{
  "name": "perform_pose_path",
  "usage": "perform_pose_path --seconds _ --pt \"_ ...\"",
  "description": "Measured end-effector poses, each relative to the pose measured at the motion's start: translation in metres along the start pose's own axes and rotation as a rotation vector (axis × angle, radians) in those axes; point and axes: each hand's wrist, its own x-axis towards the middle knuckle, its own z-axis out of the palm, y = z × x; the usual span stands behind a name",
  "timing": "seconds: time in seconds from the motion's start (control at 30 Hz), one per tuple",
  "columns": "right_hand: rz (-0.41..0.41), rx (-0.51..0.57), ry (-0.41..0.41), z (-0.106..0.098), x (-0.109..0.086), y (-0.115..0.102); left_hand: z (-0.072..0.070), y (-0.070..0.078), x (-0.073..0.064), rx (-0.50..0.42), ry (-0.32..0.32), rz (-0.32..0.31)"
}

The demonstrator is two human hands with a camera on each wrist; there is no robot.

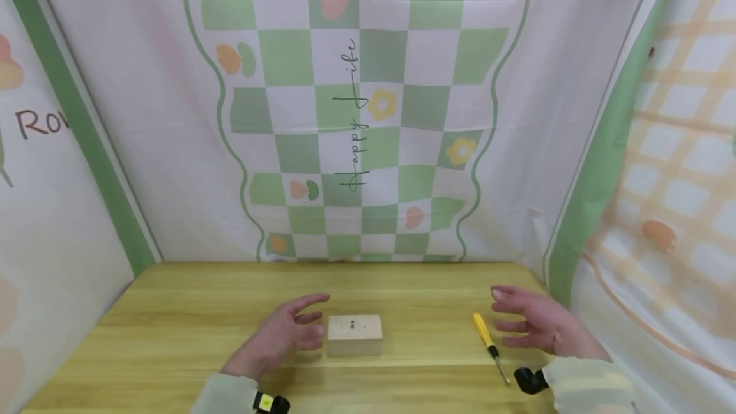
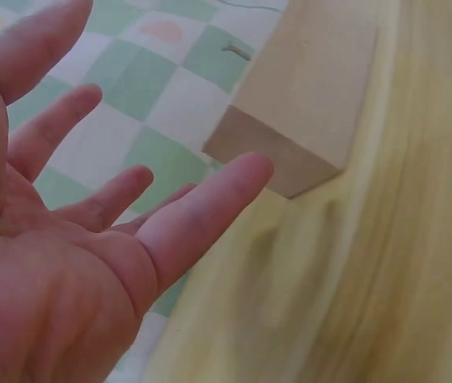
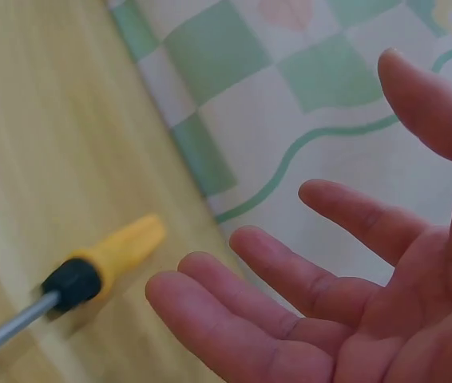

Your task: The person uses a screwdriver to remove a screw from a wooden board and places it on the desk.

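Observation:
A pale wooden block (image 1: pixel 354 345) lies on the table, with a small screw (image 1: pixel 352 324) standing up from its top among several tiny dark holes or marks. My left hand (image 1: pixel 287 331) is just left of the block, fingers spread and holding nothing; in the left wrist view the block (image 2: pixel 306 88) is beyond the fingers. To the right lies a screwdriver (image 1: pixel 485 338) with a yellow and black handle and a metal shaft. My right hand (image 1: pixel 537 321) hovers beside it, fingers apart and empty. The right wrist view shows the screwdriver (image 3: pixel 126 247) left of the fingertips.
The wooden table (image 1: pixel 414 382) runs back to a checked green and white curtain (image 1: pixel 379 145). More printed cloth hangs at the left (image 1: pixel 63 222) and right (image 1: pixel 661 241) sides. Each wrist wears a small black device (image 1: pixel 530 381).

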Motion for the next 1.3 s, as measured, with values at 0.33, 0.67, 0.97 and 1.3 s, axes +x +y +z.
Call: perform_pose_path --seconds 0.33,0.67,0.97,1.3 --pt "0.026 -0.053 0.070 -0.002 0.007 0.019 0.006 -0.016 0.006 -0.029 0.049 -0.047" --pt "0.070 -0.169 0.135 0.005 0.020 0.025 0.006 -0.024 0.012 0.031 0.082 -0.089" --pt "0.078 -0.332 0.203 0.029 0.030 0.027 0.006 -0.033 0.017 0.130 0.056 -0.063" --pt "-0.021 -0.626 0.215 0.051 0.030 0.030 0.009 -0.036 0.017 0.135 0.068 -0.063"
